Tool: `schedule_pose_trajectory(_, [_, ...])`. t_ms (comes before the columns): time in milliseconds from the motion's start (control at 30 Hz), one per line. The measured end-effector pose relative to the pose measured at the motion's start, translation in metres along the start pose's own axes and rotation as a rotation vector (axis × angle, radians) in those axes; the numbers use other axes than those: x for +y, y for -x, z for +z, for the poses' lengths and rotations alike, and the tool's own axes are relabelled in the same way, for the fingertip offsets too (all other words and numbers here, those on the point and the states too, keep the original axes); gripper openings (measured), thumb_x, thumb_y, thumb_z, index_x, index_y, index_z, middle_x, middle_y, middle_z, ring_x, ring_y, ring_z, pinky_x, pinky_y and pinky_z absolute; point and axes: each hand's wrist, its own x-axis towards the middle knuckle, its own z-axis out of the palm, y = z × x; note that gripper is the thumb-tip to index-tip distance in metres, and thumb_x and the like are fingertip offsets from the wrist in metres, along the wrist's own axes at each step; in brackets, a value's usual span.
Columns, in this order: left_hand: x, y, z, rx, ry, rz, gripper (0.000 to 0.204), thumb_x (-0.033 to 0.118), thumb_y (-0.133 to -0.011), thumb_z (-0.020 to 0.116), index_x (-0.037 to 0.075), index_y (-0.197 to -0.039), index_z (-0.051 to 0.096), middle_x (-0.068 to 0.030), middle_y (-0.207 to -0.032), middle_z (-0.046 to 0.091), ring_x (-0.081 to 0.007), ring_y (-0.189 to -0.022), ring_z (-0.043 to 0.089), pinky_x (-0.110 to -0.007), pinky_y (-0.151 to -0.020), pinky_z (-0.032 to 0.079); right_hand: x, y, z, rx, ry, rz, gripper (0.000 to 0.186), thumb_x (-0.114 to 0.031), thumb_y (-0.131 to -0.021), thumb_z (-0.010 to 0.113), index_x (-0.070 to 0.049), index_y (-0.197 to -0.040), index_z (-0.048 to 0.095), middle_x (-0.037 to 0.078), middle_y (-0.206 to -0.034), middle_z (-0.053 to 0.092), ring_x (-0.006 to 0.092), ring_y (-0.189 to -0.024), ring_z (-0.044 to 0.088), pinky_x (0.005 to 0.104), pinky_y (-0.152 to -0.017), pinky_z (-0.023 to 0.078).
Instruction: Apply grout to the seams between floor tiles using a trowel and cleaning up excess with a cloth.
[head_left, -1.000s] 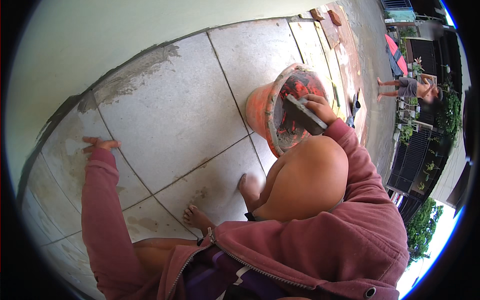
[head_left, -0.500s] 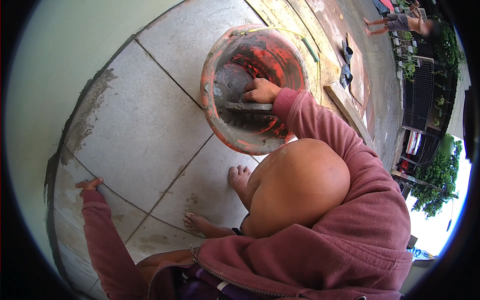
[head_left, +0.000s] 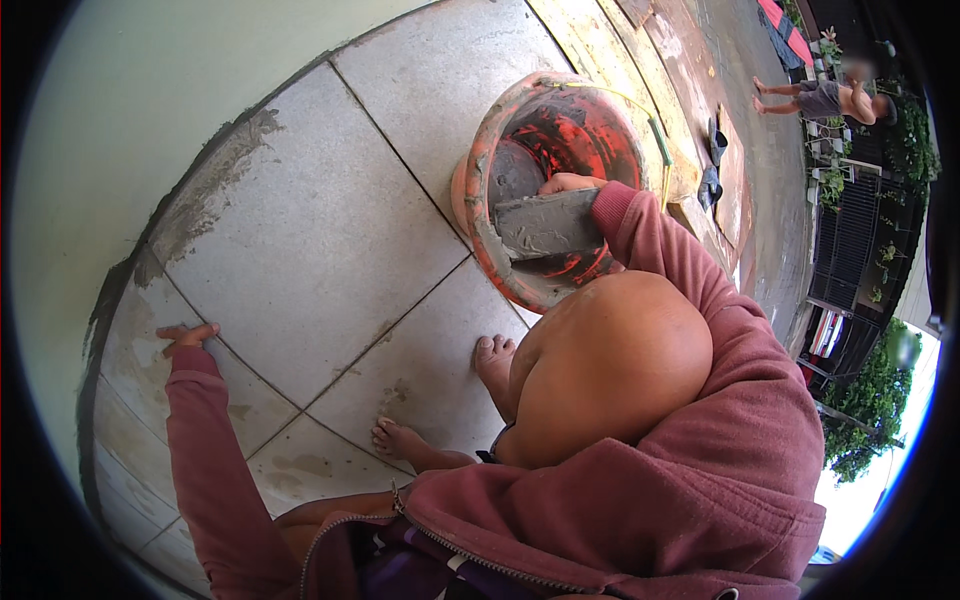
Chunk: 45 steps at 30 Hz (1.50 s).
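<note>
The right hand (head_left: 565, 185) is now deep inside the orange bucket (head_left: 470, 180), clenched on the handle of a trowel (head_left: 545, 222) whose flat blade carries a grey load of mortar. A second ago the same hand held the trowel above the bucket rim; half a second ago it was already dipping in. Judged from that, the scoop looks made and the blade is level, ready to lift out.

The bucket stands at 12 o'clock from the person's bent knee (head_left: 610, 370), just beyond the bare toes (head_left: 493, 352). Its rim is crusted grey, and the trowel's blade spans most of the mouth, so the way out is straight up rather than sideways.

The left hand (head_left: 187, 335) lies flat, fingers spread and released, on the tiled floor (head_left: 300, 230) at 9 o'clock, right at a grout line near the pale wall (head_left: 130, 110). It has stayed planted there while the view swung.

A rough mortar strip runs along the foot of the wall from 9 to 11 o'clock. The widest open room is the big tile between the left hand and the bucket. To the right, at 1 to 2 o'clock, a kerb drops toward the road, where another person (head_left: 825, 97) stands well apart.
</note>
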Motion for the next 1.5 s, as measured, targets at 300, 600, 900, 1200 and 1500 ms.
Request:
schedule_pose_trajectory(300, [0.041,0.048,-0.003,-0.042,-0.221,-0.163,0.134,0.024,-0.050,0.084,0.013,-0.135,-0.020,-0.0265,-0.141,-0.009,-0.0438,-0.130,0.002,-0.053,-0.104,0.010,-0.163,0.062,-0.011,0.315,-1.012,-0.505,0.047,-0.026,-0.088,0.033,0.003,-0.125,0.040,0.020,-0.119,0.050,0.0288,-0.105,0.053,0.0400,-0.093,0.042])
schedule_pose_trajectory(600, [0.040,0.040,-0.003,-0.149,-0.167,-0.194,0.143,0.023,-0.048,0.085,0.014,-0.130,-0.031,-0.0271,-0.138,-0.020,-0.0469,-0.127,-0.012,-0.057,-0.103,0.002,-0.270,-0.164,0.022,0.504,0.379,-0.016,0.051,-0.024,-0.076,0.064,0.000,-0.113,0.039,0.025,-0.095,0.056,0.0312,-0.076,0.062,0.0378,-0.060,0.052])
schedule_pose_trajectory(900, [0.048,0.057,-0.018,-0.185,-0.194,-0.192,0.139,0.024,-0.049,0.083,0.011,-0.131,-0.029,-0.0290,-0.138,-0.018,-0.0494,-0.127,-0.011,-0.057,-0.102,0.008,-0.234,-0.248,0.071,1.143,0.767,-0.341,0.047,-0.028,-0.076,0.060,-0.006,-0.113,0.043,0.019,-0.097,0.056,0.0366,-0.084,0.057,0.0426,-0.070,0.048])
schedule_pose_trajectory(1200, [0.035,0.043,-0.003,-0.171,-0.291,-0.226,0.144,0.040,-0.048,0.083,0.010,-0.128,-0.033,-0.0299,-0.137,-0.018,-0.0487,-0.126,-0.013,-0.056,-0.103,0.005,-0.274,-0.220,0.042,0.783,0.834,-0.180,0.042,-0.029,-0.074,0.062,-0.009,-0.109,0.052,0.019,-0.086,0.061,0.0366,-0.082,0.059,0.0424,-0.072,0.048])
schedule_pose_trajectory(1500, [0.046,0.050,-0.008,-0.214,-0.234,-0.183,0.143,0.041,-0.049,0.082,0.009,-0.128,-0.033,-0.0305,-0.137,-0.018,-0.0491,-0.126,-0.013,-0.056,-0.103,0.005,-0.225,-0.244,0.042,1.204,0.535,-0.233,0.040,-0.030,-0.080,0.056,-0.011,-0.114,0.050,0.018,-0.101,0.059,0.0353,-0.092,0.056,0.0414,-0.076,0.046])
